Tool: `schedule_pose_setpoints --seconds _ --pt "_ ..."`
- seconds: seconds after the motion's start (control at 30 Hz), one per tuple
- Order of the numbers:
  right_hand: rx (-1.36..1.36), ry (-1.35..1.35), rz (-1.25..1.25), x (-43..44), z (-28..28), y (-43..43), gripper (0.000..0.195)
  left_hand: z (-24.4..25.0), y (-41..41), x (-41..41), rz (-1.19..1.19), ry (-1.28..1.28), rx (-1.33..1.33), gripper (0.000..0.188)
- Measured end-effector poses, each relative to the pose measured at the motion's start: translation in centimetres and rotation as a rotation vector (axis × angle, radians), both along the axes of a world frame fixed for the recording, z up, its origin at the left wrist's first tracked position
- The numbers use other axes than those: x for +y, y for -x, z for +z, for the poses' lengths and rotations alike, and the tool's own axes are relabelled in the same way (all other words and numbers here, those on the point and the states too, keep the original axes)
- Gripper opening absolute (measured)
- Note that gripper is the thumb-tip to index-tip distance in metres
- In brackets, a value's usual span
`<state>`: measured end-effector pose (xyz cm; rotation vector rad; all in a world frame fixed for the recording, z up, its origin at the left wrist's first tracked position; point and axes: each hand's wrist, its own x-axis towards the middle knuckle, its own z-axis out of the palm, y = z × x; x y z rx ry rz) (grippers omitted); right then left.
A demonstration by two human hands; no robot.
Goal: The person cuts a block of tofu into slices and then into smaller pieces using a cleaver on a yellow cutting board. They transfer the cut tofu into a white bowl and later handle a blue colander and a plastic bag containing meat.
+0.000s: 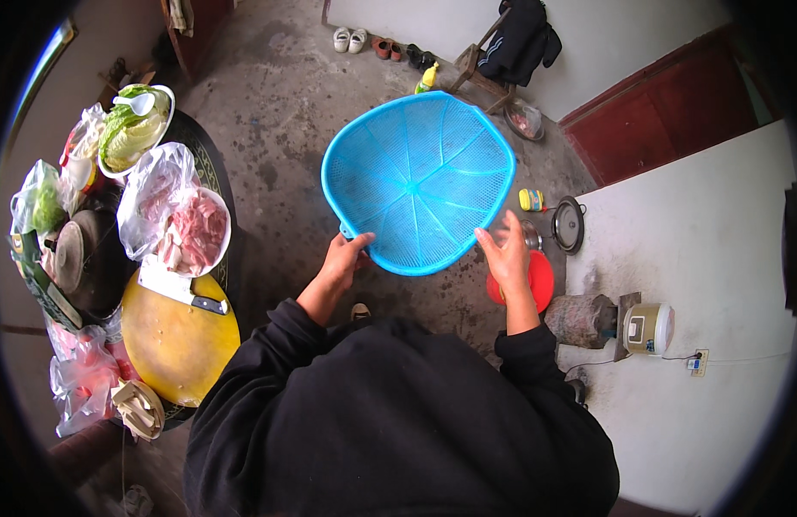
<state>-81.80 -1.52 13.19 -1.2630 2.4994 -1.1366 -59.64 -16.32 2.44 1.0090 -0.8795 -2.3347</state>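
Observation:
A blue plastic mesh basket [398,174] is held out in front of me above the concrete floor, its inside facing up and nothing in it. My left hand [345,260] grips the near left part of its rim, thumb over the edge and fingers underneath. At the right side of the rim is my right hand [507,252], fingers spread and slightly blurred. Its thumb tip is at the rim; whether it touches is hard to tell. Beneath that hand, a red plastic basin [540,278] is partly hidden.
On the left table, a cleaver [179,285] lies over a yellow round chopping board [179,349], beside a bowl of raw meat [198,232] and cabbage [133,132]. A rice cooker [647,328] stands by the right wall. A wooden chair [479,74] holds dark clothing.

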Motion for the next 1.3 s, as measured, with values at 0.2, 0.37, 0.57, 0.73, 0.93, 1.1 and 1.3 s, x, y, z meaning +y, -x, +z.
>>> schedule_pose_setpoints --seconds 0.2,0.37,0.57,0.73,0.93,1.1,1.3 --pt "-0.9 -0.021 0.016 -0.4 1.1 -2.2 0.059 0.1 -0.5 0.1 -0.029 -0.013 0.038 0.022" --pt "-0.884 0.037 0.025 -0.6 1.9 -3.0 0.064 -0.3 -0.2 0.3 -0.162 -0.134 0.088 0.03" --pt "-0.788 0.045 0.051 -0.5 2.6 -1.9 0.065 -0.6 1.7 0.7 -0.188 -0.184 0.093 0.033" --pt "-0.783 0.064 0.033 -0.8 2.1 1.2 0.06 -1.7 4.8 0.2 -0.185 -0.189 0.089 0.031" --pt "-0.939 0.04 0.026 -3.2 -2.1 6.3 0.051 -0.6 6.0 -1.6 -0.105 -0.102 0.011 0.04" --pt "-1.053 -0.113 0.006 -10.6 -3.6 6.0 0.037 -1.6 5.6 -5.9 0.027 0.07 -0.178 0.03" --pt "-1.011 -0.204 0.148 -24.9 -7.2 10.4 0.038 -2.6 4.1 -17.2 0.245 0.025 -0.225 0.056"
